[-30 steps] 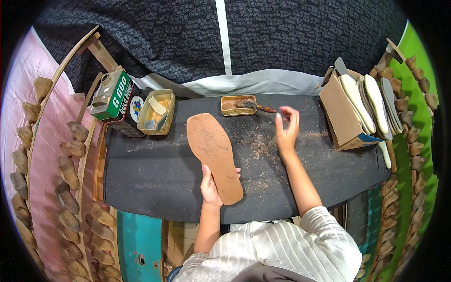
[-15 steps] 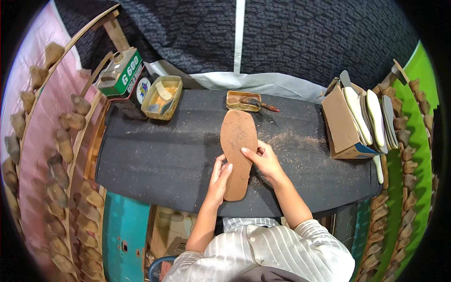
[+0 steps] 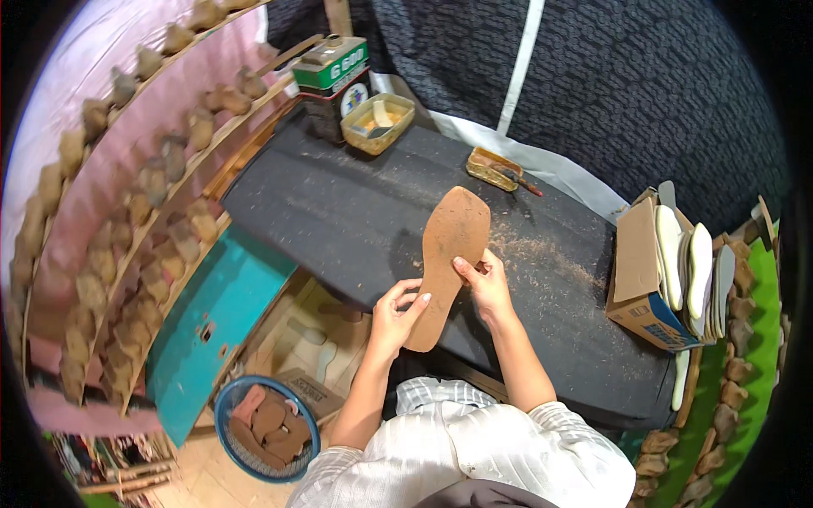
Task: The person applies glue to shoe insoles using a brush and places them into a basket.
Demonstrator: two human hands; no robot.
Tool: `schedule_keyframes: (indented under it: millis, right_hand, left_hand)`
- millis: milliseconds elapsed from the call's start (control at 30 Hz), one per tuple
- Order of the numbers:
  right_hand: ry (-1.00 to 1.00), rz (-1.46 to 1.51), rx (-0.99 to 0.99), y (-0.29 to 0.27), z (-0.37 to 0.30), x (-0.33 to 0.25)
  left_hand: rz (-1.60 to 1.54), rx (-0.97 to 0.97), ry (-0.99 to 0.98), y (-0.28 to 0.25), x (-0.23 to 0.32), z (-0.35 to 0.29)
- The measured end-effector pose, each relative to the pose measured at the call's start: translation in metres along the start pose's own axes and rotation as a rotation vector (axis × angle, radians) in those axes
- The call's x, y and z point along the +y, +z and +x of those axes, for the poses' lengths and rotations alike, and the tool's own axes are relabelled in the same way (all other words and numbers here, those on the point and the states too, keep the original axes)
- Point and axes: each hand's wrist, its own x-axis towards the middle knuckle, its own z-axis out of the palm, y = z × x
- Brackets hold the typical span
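Observation:
A brown shoe sole with dark smudges is held up over the black-covered table, its broad end pointing away from me. My left hand grips its left edge near the narrow heel part, thumb on the upper face. On the opposite edge, my right hand holds the middle of the sole, its thumb pressed flat on the face and the fingers partly hidden beneath. Past the sole lies a small tray with a dark-stained brush resting on its edge.
A glue can and a yellowish tub stand at the far left. To the right, a cardboard box holds several pale insoles. Shavings dot the table. Below left sits a blue-rimmed basket of brown pieces; wooden shoe lasts line racks.
My view has turned left, bringing the basket on the floor into sight. The sole now tilts, its broad end toward the upper right. Both hands keep hold of it.

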Motion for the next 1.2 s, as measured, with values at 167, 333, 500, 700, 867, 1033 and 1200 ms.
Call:
schedule_keyframes:
  millis: [167, 333, 500, 700, 867, 1033, 1200]
  right_hand:
    - [0.095, 0.018, -0.154, 0.011, -0.041, 0.012]
    - [0.212, -0.009, -0.36, 0.034, -0.091, 0.02]
    - [0.286, -0.015, -0.483, 0.066, -0.133, 0.038]
    - [0.397, -0.005, -0.643, 0.104, -0.176, 0.058]
    - [0.473, -0.094, -0.767, 0.15, -0.21, 0.084]
    - [0.59, -0.044, -0.81, 0.218, -0.259, 0.111]
    - [0.626, -0.11, -0.873, 0.277, -0.306, 0.157]
  left_hand:
    - [-0.082, 0.173, 0.017, -0.005, -0.017, -0.066]
    - [-0.132, 0.366, 0.009, -0.017, -0.042, -0.143]
    - [-0.118, 0.482, 0.038, -0.037, -0.045, -0.209]
    - [-0.115, 0.637, 0.053, -0.065, -0.054, -0.275]
    - [-0.085, 0.774, 0.054, -0.1, -0.058, -0.325]
    - [-0.108, 0.943, 0.072, -0.149, -0.074, -0.377]
    - [-0.154, 1.044, 0.066, -0.204, -0.089, -0.429]
